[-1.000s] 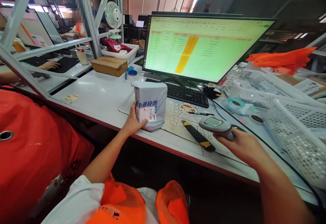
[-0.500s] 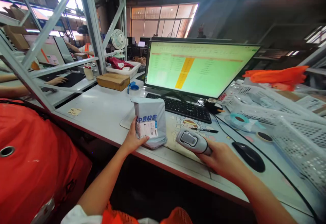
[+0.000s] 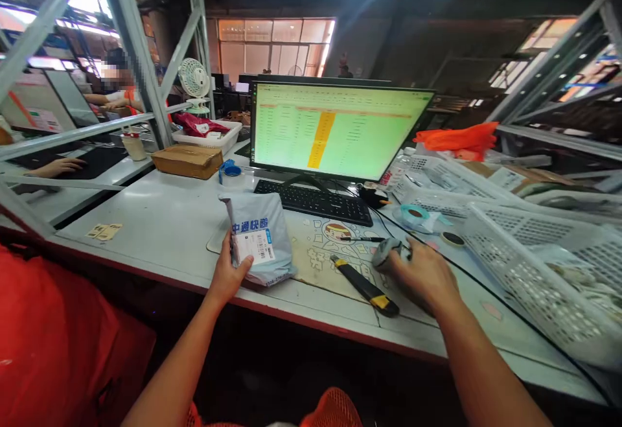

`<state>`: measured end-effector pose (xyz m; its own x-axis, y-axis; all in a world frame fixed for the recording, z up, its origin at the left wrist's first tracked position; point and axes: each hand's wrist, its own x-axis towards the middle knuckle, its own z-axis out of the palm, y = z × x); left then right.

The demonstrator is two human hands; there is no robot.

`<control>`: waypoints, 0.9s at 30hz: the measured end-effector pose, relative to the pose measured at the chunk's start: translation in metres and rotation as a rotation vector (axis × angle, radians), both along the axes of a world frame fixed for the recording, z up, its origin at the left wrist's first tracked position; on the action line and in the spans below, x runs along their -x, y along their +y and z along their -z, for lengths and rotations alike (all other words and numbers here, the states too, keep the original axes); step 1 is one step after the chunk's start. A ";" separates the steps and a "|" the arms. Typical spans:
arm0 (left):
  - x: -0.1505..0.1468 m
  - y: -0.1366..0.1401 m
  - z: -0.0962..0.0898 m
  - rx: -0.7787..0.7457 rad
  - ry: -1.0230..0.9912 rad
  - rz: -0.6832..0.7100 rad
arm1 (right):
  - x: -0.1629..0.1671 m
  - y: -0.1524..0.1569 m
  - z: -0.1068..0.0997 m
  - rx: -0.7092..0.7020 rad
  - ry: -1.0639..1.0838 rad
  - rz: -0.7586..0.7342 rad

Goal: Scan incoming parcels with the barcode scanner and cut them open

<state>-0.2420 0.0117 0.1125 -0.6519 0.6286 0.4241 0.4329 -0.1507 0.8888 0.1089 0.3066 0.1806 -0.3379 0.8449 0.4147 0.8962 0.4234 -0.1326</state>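
Head view: one parcel stood at eight o'clock on the worktop, its wrapping and labelling apparently done; whether scanned, unclear. The left hand was closed round its edge. The right hand curled at one scanner, four o'clock, its grip unclear. One knife lay untouched at five; one monitor at one.

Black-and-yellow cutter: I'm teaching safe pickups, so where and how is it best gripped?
Probably by the broad black middle of the cutter, from above on the near side: it lies diagonally on the mat, narrow tip pointing away, wide end toward the near edge of the table.
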 end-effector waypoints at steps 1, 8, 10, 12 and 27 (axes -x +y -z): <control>0.002 0.000 0.001 0.004 -0.011 0.006 | 0.013 0.004 -0.011 -0.050 0.057 -0.041; 0.003 0.000 -0.001 0.013 -0.006 -0.009 | 0.123 0.055 -0.033 0.268 -0.093 -0.158; 0.003 0.000 -0.001 0.014 0.009 -0.013 | 0.139 0.065 -0.026 0.316 -0.133 -0.154; 0.004 0.002 0.001 0.013 0.023 -0.020 | 0.147 0.073 -0.022 0.356 -0.166 -0.147; 0.003 0.001 0.000 0.017 0.010 -0.043 | 0.159 0.077 -0.025 0.403 -0.208 -0.155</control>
<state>-0.2451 0.0125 0.1124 -0.6740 0.6072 0.4207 0.4478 -0.1171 0.8864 -0.0500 0.3831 0.2055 -0.5133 0.8579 -0.0253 0.8517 0.5055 -0.1381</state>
